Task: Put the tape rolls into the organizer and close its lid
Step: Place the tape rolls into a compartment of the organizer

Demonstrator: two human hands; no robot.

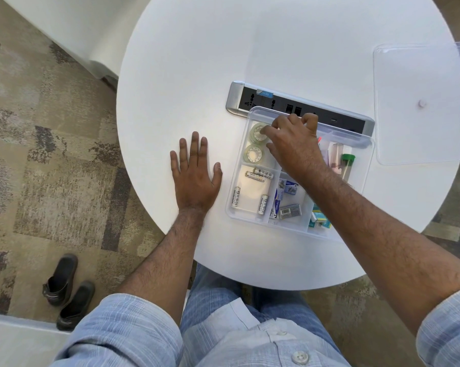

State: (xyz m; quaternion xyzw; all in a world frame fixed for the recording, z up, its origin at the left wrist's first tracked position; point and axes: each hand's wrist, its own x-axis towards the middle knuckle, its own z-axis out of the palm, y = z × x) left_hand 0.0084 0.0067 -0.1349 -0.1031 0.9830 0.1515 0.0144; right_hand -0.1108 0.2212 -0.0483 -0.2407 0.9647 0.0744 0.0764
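A clear plastic organizer (239, 165) with several compartments sits open on the round white table. Two clear tape rolls lie in its far-left compartment: one (256, 133) at the back, one (253, 153) in front of it. My right hand (293, 145) reaches into the organizer, fingers curled, with a fingertip touching the back roll. My left hand (195, 176) rests flat on the table, left of the organizer, fingers spread. The clear lid (419, 75) lies apart on the table at the far right.
Batteries (259, 175), staple boxes (290, 211) and a green-capped tube (347, 161) fill other compartments. A black and silver power strip (250, 99) lies just behind the organizer. The table edge (223, 268) is close to my lap. Shoes (64, 287) stand on the carpet.
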